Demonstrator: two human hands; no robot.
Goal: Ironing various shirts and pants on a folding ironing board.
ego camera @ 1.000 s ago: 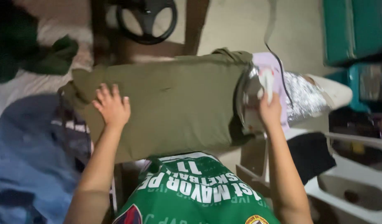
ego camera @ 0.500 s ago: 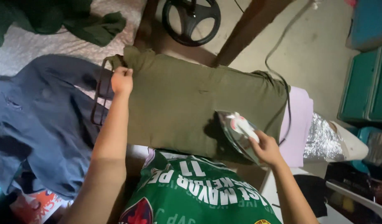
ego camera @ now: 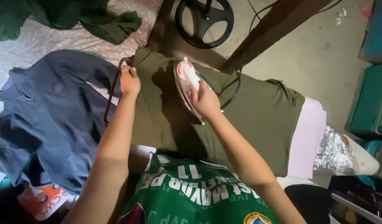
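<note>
The right hand (ego camera: 205, 101), closed around the clothes iron (ego camera: 187, 81), has moved it leftward across the olive garment (ego camera: 249, 112) toward the left hand (ego camera: 130, 81), which pinches the garment's edge.

Matt olive cloth shirt (ego camera: 224, 112), iron (ego camera: 186, 85) with glossy white plastic top and shiny metal plate, crinkled reflective foil on the board end (ego camera: 334, 154), soft matt blue cloth jacket (ego camera: 45, 120), smooth black plastic wheel (ego camera: 204, 20)

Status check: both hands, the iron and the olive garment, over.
Left hand grips the olive garment at its edge. Right hand holds the iron, flat on the garment. Iron's cord trails across the cloth.
</note>
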